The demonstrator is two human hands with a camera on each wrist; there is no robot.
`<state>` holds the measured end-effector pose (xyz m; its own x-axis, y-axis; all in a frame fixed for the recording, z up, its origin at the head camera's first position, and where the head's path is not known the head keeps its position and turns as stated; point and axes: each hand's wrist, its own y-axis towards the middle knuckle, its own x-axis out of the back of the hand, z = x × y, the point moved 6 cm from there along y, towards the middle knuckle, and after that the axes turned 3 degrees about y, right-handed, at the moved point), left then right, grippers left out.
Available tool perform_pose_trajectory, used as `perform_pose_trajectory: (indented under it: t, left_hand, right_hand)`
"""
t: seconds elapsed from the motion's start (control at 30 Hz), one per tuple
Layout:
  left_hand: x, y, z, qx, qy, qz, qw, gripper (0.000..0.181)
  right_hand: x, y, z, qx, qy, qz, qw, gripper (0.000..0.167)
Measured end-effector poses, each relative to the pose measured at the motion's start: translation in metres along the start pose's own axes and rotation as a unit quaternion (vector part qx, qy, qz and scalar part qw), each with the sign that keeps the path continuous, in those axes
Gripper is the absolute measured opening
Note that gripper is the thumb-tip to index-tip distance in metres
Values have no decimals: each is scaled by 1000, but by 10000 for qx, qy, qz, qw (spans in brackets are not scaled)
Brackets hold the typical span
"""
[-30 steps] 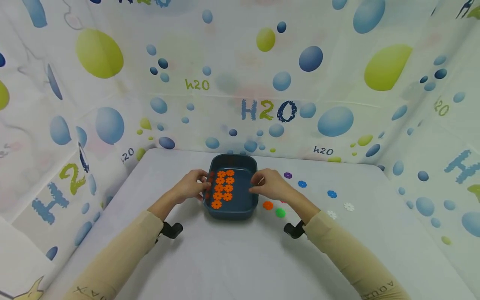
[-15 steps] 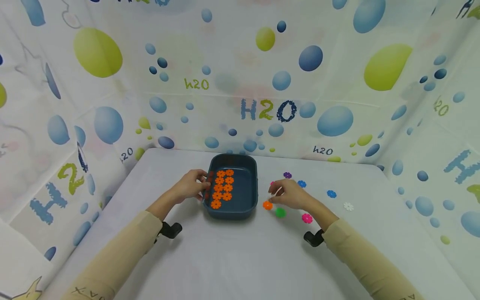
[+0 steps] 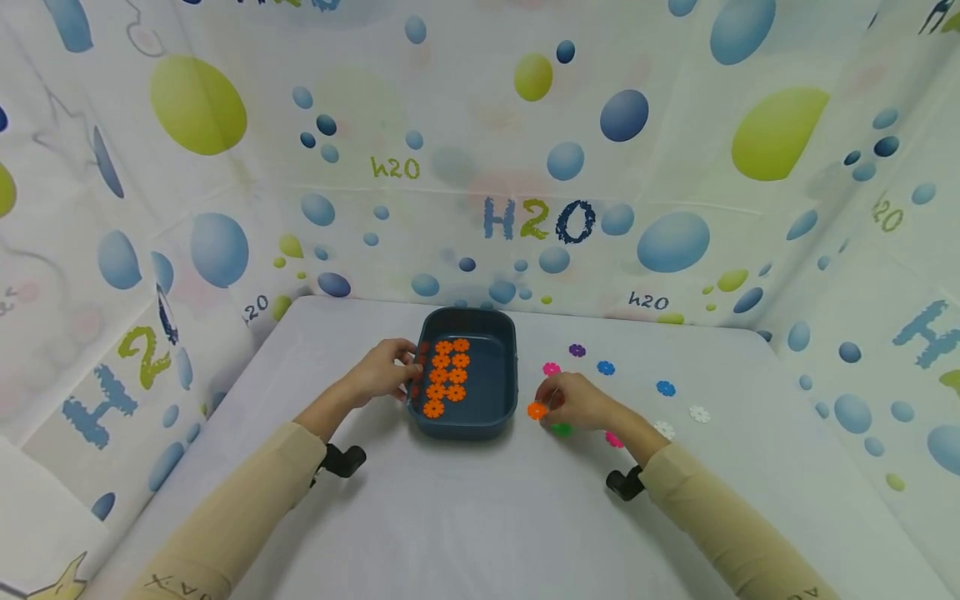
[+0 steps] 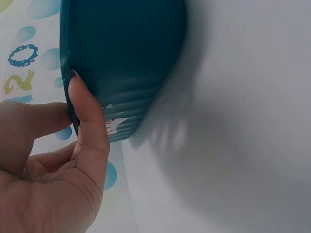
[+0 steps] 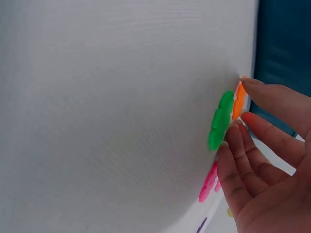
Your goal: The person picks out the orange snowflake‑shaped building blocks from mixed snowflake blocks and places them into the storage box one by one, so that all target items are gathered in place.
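A dark blue plastic bin (image 3: 489, 396) stands on the table with orange flower-shaped discs (image 3: 457, 376) laid in rows in its left half. My left hand (image 3: 380, 371) pinches the bin's left rim between thumb and fingers; the left wrist view shows the thumb on the outer wall (image 4: 121, 63). To the right of the bin, my right hand (image 3: 581, 402) has thumb and index finger on opposite edges of a loose orange flower disc (image 3: 536, 410). Right under that hand, partly covered, lies a green flower disc (image 5: 221, 120).
Right of the bin lie loose flower discs: a pink one (image 3: 551, 368), a purple one (image 3: 577, 350), blue ones (image 3: 665, 388) and white ones (image 3: 699, 414). Another pink disc (image 3: 614, 439) is under the right wrist. A printed curtain (image 3: 465, 167) rises behind the table.
My right hand has moved from over the bin's right side out to the loose orange disc, and its thumb and index finger have come onto it. The left hand stays on the rim.
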<state>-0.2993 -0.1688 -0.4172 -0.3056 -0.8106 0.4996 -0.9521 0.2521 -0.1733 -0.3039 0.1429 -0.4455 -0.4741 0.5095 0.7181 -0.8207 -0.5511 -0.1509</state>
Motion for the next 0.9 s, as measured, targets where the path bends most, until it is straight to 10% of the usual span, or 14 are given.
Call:
perform_pose_trajectory:
  t: [0.9]
  left_hand:
    - [0, 1, 0, 70, 45, -45, 10000, 41]
  right_hand:
    - [18, -9, 3, 226, 332, -261, 9989, 16]
